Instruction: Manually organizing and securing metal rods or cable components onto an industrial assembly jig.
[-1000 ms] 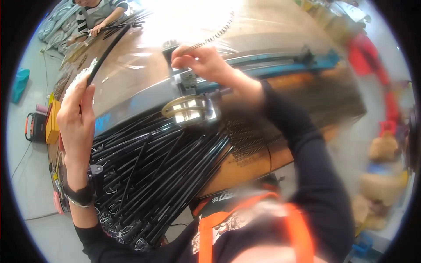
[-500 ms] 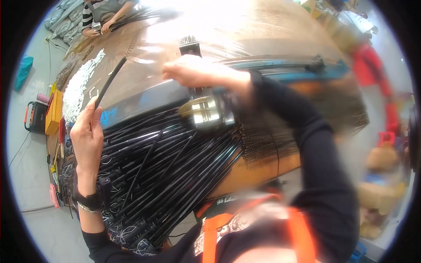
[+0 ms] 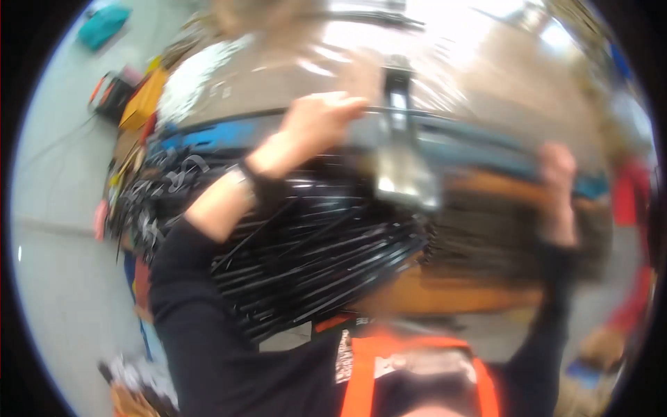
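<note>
The view is blurred by motion. My left hand (image 3: pixel 321 119) reaches across to the middle of the bench, its fingers closed on a thin black strip (image 3: pixel 410 112) that runs right over an upright metal fixture (image 3: pixel 401 167). My right hand (image 3: pixel 557 168) is far right, wrapped over the end of a long blue bar (image 3: pixel 486 147) that crosses the bench. Below my left forearm lies a big heap of black strips (image 3: pixel 313 260). A dark watch band sits on my left wrist.
The bench top (image 3: pixel 292 69) is brown and covered in shiny film. Yellow and orange items (image 3: pixel 142 101) and loose black parts lie at its left end. A teal object (image 3: pixel 104 24) is on the grey floor at far left. I wear an orange vest.
My left hand swung from the left side to the middle with the strip. My right hand left the metal fixture and went to the right end of the blue bar. The view shifted.
</note>
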`<state>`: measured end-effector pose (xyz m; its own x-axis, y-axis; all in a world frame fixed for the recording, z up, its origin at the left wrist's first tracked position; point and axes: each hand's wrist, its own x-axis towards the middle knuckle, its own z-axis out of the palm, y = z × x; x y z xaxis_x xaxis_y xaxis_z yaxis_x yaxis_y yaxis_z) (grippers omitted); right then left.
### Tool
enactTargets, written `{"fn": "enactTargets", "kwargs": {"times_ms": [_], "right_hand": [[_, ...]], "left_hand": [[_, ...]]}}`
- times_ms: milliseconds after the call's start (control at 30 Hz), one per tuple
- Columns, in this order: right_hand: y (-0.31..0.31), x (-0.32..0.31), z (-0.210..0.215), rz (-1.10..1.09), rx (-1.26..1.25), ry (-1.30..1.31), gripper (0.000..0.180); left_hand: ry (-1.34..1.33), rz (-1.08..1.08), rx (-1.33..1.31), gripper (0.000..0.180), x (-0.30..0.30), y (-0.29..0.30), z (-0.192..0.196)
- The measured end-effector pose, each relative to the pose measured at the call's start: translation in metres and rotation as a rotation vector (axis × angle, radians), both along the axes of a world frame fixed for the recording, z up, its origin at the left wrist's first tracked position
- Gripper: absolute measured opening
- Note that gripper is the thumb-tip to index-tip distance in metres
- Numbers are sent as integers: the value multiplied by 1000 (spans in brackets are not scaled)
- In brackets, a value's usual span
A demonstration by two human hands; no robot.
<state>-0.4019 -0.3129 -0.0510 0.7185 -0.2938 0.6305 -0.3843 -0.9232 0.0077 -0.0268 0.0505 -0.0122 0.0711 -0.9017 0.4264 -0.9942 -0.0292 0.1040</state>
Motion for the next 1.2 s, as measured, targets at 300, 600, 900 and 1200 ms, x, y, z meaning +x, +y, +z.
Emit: {"fn": "enactTargets", "kwargs": {"times_ms": [300,600,900,1200], "right_hand": [[-2,8,-25,-87,71,-20,13],[-1,9,-28,-90,106,-46,13],[90,28,0,98,-100,-7,27],[155,44,-20,212,121,-46,31]], "left_hand": [[84,149,57,16,-8,-12,-10],[129,59,-138,22,-12,-19,-24],[151,55,32,18,-5,-25,-28],[113,181,27,16,-6,-32,-33]]}}
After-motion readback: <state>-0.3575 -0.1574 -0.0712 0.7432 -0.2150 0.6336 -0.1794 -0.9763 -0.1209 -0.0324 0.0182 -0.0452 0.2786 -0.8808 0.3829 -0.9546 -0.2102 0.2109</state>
